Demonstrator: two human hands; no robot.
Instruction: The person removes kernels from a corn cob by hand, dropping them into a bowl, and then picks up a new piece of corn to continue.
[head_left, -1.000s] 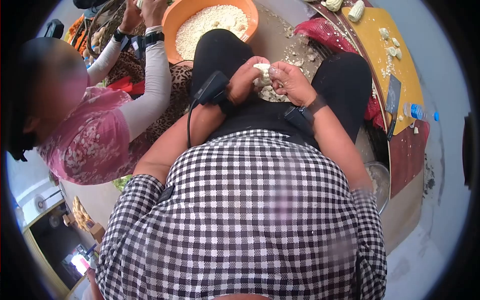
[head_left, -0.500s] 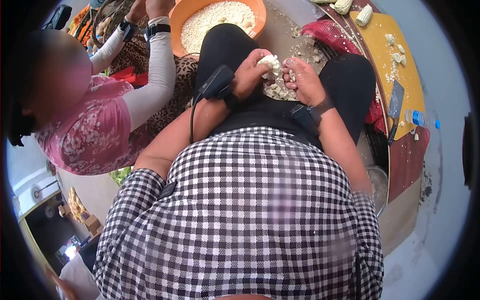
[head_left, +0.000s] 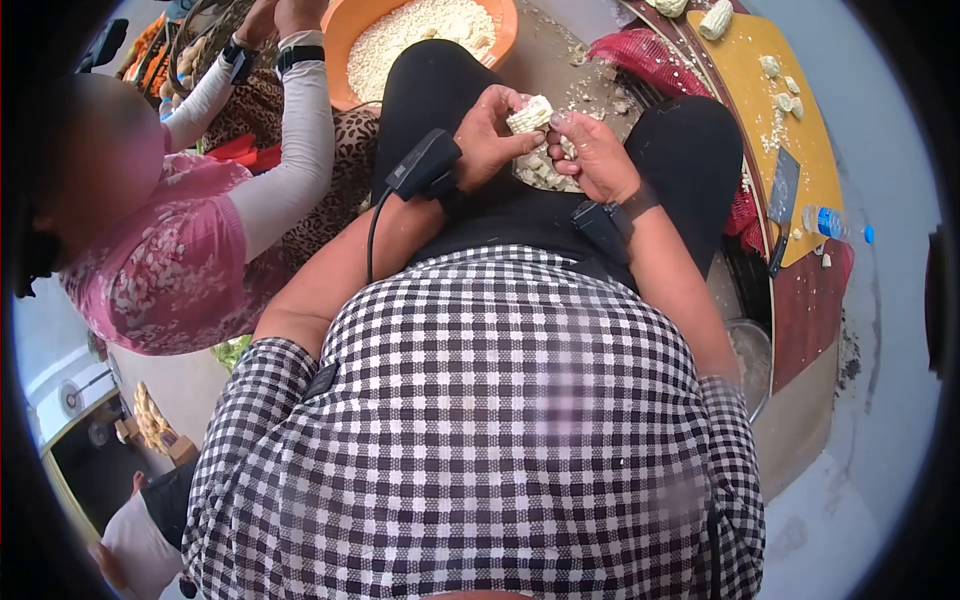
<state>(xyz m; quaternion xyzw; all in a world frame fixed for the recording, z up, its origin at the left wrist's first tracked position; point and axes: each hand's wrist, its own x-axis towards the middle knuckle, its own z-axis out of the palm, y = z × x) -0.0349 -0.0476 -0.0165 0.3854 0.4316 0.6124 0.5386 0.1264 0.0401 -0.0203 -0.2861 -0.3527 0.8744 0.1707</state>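
Note:
My left hand (head_left: 487, 142) grips a short piece of white corn cob (head_left: 529, 115) between thumb and fingers, over my lap. My right hand (head_left: 600, 162) is beside it, its thumb up against the cob's right end. The fingers of that hand are curled around some loose white corn kernels (head_left: 568, 148). Below both hands, between my knees, lies a heap of pale cob pieces (head_left: 545, 175), partly hidden by my hands and trousers.
An orange basin (head_left: 506, 45) of kernels stands beyond my left knee. At right, a yellow cutting board (head_left: 815, 150) bears cob pieces and a cleaver (head_left: 785, 187); a water bottle (head_left: 835, 225) lies beside it. A red mesh sack (head_left: 640, 60) is ahead. A person (head_left: 170, 230) sits at left.
My hands have come closer together, and my right thumb now meets the cob. The cob has turned, showing its rows of kernels. The whole view has shifted slightly.

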